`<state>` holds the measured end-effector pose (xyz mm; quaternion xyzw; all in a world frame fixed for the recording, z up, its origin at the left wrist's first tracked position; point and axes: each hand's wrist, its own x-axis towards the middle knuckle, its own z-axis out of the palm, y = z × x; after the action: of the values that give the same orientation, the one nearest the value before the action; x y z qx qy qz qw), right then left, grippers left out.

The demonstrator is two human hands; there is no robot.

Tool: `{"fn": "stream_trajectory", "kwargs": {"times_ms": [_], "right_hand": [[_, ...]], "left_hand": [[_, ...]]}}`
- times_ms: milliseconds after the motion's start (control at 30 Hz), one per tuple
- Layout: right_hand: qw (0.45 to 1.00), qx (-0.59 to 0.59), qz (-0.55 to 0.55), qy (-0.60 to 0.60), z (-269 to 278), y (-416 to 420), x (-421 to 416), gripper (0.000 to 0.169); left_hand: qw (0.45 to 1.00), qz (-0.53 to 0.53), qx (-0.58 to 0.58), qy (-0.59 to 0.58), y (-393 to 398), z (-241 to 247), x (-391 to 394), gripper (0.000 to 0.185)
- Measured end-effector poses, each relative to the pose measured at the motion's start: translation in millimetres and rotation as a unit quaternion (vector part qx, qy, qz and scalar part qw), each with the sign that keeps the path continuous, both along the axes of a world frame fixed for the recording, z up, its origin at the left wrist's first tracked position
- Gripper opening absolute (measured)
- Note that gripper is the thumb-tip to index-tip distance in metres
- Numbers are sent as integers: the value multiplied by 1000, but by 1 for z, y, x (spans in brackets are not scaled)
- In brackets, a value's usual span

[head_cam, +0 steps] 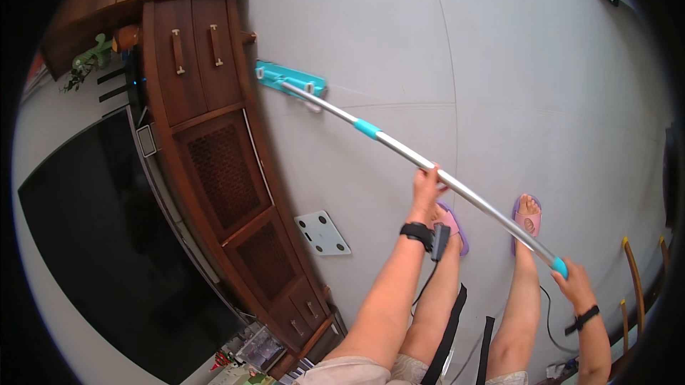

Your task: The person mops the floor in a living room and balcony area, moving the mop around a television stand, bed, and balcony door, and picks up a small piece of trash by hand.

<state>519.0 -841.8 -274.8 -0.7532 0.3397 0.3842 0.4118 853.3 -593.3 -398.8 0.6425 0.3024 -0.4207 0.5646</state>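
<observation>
A flat mop with a silver telescopic pole (481,203) slants across the view. My left hand (426,184) grips the pole near its middle, below the teal collar (366,128). At the upper end of the pole my right hand (577,282) is closed around the teal grip (559,266). The teal mop head (291,79) lies on the light grey floor (364,171), close beside the front of the wooden TV cabinet (222,80). A bit of the pale mop pad (313,108) shows at its edge.
A white bathroom scale (322,233) lies on the floor by the cabinet. A large television (107,235) stands along it, with a green plush toy (96,50) near one end. My feet wear pink and purple slippers (529,222). Curved wooden furniture legs (634,278) stand at the right.
</observation>
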Motion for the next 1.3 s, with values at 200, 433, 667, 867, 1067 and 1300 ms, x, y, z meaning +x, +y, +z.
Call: {"fn": "stream_trajectory", "kwargs": {"times_ms": [200, 433, 667, 867, 1067, 1300], "right_hand": [[983, 169, -45, -59, -83, 77, 118, 40], [921, 382, -61, 37, -150, 150, 217, 47], [879, 449, -69, 146, -172, 187, 228, 46], [858, 489, -54, 150, -163, 183, 214, 47], [889, 405, 25, 212, -161, 134, 188, 50], [946, 285, 107, 114, -114, 87, 170, 48]], "left_hand": [[987, 58, 132, -63, 36, -25, 46, 38], [959, -39, 247, -136, 105, -51, 118, 50], [953, -63, 279, -99, 150, -65, 119, 55], [944, -7, 305, -125, 183, -86, 79, 57], [939, 85, 332, -42, 165, -77, 6, 63], [945, 137, 297, 26, 138, -45, -42, 61]]}}
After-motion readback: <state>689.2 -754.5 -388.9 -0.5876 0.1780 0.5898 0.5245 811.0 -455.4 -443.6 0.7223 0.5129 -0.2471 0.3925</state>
